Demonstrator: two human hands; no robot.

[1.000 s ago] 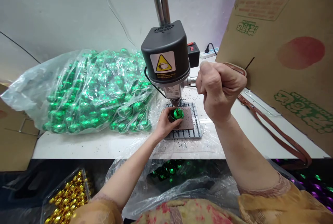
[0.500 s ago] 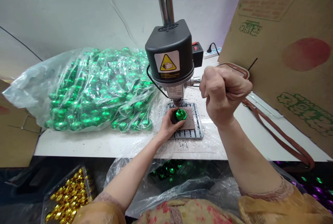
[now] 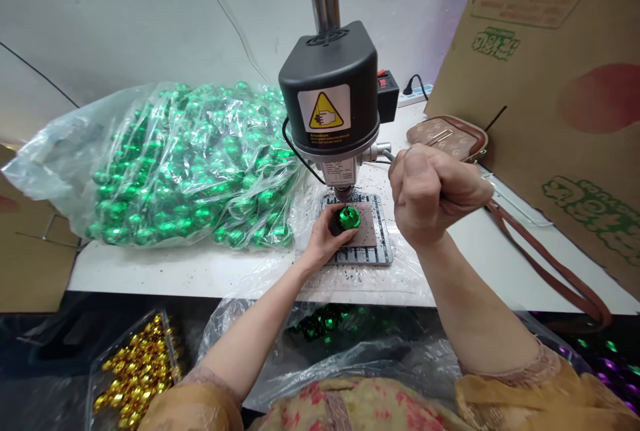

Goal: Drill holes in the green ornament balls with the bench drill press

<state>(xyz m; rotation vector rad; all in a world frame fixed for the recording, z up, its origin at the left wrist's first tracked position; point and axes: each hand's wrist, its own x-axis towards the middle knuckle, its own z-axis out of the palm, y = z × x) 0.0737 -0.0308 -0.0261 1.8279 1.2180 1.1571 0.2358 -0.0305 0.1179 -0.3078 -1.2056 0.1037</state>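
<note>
My left hand (image 3: 327,239) is closed around the side of a shiny green faceted ball (image 3: 349,217), thumb in front. The ball rests on a small brownish board on the drill press's slotted base (image 3: 383,247). Directly above it is the drill chuck (image 3: 344,192) with a thin bit; whether the bit has entered the ball I cannot tell. My right hand (image 3: 433,191) makes a fist around the feed handle (image 3: 386,154) at the right of the black drill press (image 3: 327,84). Most of that handle is hidden by the fingers.
A clear plastic bag (image 3: 190,171) full of green balls lies at left. Dark shavings dot the white table (image 3: 150,274). A patterned purse (image 3: 445,134) with a brown strap sits by a large cardboard box (image 3: 545,117) at right. Below left, a clear bin holds gold balls (image 3: 135,377).
My right fist has come down a little with the feed handle, uncovering more of the purse. My left hand keeps the ball in place under the chuck. The view has shifted slightly.
</note>
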